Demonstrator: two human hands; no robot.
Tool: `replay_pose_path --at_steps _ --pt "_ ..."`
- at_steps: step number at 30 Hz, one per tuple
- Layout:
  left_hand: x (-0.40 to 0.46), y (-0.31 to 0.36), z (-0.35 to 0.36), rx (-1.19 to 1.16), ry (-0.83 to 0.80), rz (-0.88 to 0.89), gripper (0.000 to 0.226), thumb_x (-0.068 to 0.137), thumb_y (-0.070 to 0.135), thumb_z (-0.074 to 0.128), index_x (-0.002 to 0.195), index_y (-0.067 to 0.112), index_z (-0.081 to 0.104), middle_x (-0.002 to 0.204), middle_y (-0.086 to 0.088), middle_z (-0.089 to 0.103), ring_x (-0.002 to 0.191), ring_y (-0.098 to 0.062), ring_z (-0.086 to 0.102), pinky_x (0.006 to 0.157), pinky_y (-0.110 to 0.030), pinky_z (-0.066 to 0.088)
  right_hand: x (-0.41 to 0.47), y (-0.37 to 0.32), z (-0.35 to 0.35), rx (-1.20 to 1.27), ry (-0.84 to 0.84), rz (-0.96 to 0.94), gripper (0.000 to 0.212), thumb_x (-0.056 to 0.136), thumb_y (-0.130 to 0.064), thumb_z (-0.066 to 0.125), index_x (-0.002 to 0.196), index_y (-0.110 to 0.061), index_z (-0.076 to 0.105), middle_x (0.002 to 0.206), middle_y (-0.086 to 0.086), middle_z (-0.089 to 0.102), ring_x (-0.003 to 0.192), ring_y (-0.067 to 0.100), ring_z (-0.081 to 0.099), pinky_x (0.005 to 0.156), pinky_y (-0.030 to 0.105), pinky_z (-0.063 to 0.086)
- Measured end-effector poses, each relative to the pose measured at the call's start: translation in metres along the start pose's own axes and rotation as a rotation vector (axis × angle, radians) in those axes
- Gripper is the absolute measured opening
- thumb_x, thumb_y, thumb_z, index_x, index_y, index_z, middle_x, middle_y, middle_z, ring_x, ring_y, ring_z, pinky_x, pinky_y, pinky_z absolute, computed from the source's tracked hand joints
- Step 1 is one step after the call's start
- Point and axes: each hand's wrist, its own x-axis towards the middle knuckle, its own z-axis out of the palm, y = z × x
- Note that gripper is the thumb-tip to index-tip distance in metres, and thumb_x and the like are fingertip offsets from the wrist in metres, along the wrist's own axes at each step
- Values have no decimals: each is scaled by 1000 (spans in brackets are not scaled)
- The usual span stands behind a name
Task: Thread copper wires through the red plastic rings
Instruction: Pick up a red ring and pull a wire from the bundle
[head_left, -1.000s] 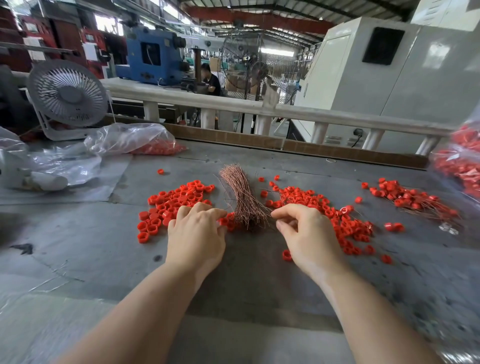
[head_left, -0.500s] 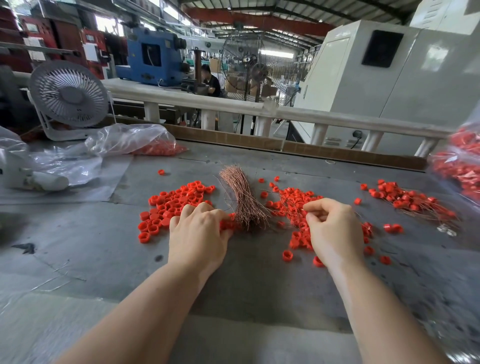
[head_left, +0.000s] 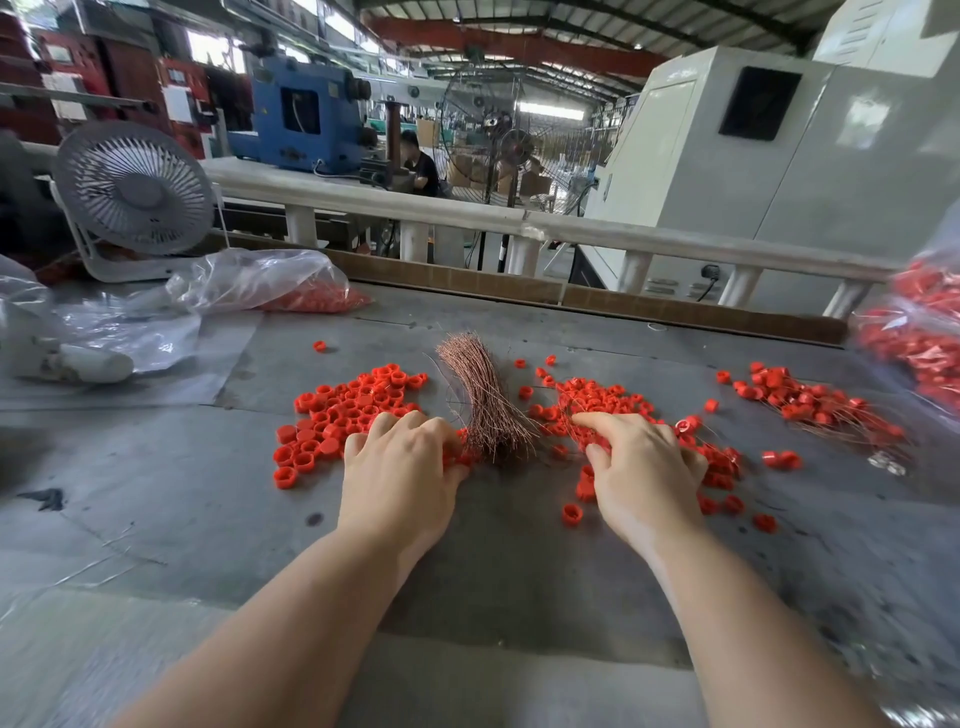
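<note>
The grey worktable (head_left: 156, 519) holds everything. In its middle lies the bundle of copper wires (head_left: 485, 400), the landmark here. Left of the bundle sits a pile of red plastic rings (head_left: 345, 410). Right of it sits another ring pile (head_left: 597, 397), and farther right lie rings with wires already through them (head_left: 815, 402).

The step looks like picking: getting one ring and one wire ready. Next, a thin wire end must be poked through a small ring hole, which needs careful fingers.

The left hand (head_left: 402, 467) rests by the bundle's near end, fingers bent down onto rings; I cannot tell if it holds one. The right hand (head_left: 641, 467) lies on the right pile, pointer finger out straight, touching rings.
</note>
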Motion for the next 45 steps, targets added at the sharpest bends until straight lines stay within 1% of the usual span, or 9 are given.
replay_pose_path --at_steps 6,14,19,21,24,30,35,38,45 --pt "0 1 -4 -50 82 -31 8 88 37 56 93 32 60 100 12 62 108 -14 46 82 -30 18 1 0 5 -93 -78 -22 33 97 -26 44 126 -41 50 128 -14 52 120 16 37 94 37 18" --pt "1 -1 -2 -27 30 -18 24 88 44 57 111 37 61 113 14 57 116 -14 43 83 -31 21 4 0 1 -65 69 -7 24 95 -22 49 109 -30 67 115 -12 64 111 17 47 79 30 14" --pt "2 -1 -3 -34 -3 0 25 89 43 57 112 36 62 112 12 57 114 -14 43 85 -30 24 3 -3 -5 156 211 -31 12 86 -12 63 89 -19 73 92 -3 71 94 22 59 93 36 37" --pt "2 -2 -4 -45 -8 1 24 87 43 59 110 35 62 111 11 56 114 -14 44 88 -31 26 3 -4 -7 283 225 -35 12 84 -5 65 87 -15 71 83 -1 69 85 21 62 83 38 49" --pt "1 -1 -6 -58 -1 1 22 86 43 61 105 33 60 109 11 56 112 -15 44 89 -31 27 4 -5 -8 439 270 -27 16 82 0 65 89 -14 67 73 -6 62 72 13 59 69 28 49" --pt "-1 1 -10 -159 113 5 13 86 34 63 88 32 51 93 13 61 99 -15 50 75 -27 18 6 -3 -10 664 297 1 21 80 0 68 84 -19 63 72 -8 63 71 6 61 66 16 45" --pt "-2 6 -12 -414 162 -29 12 81 24 71 84 24 60 73 14 57 78 -14 55 72 -28 41 5 -6 -15 797 321 3 30 81 -1 68 77 -29 60 73 -5 66 71 7 64 66 17 49" --pt "-2 11 -14 -595 129 -53 15 77 18 75 81 28 64 71 18 62 68 0 57 65 -13 42 5 -8 -19 935 339 13 29 80 0 69 78 -28 61 68 -9 66 67 -1 61 64 10 47" --pt "-6 21 -22 -1033 -62 -124 28 82 3 68 79 31 70 64 9 63 53 3 54 50 -7 40 3 -14 -24 1238 218 -16 32 79 9 64 87 -22 63 68 -8 69 71 2 64 68 13 50"
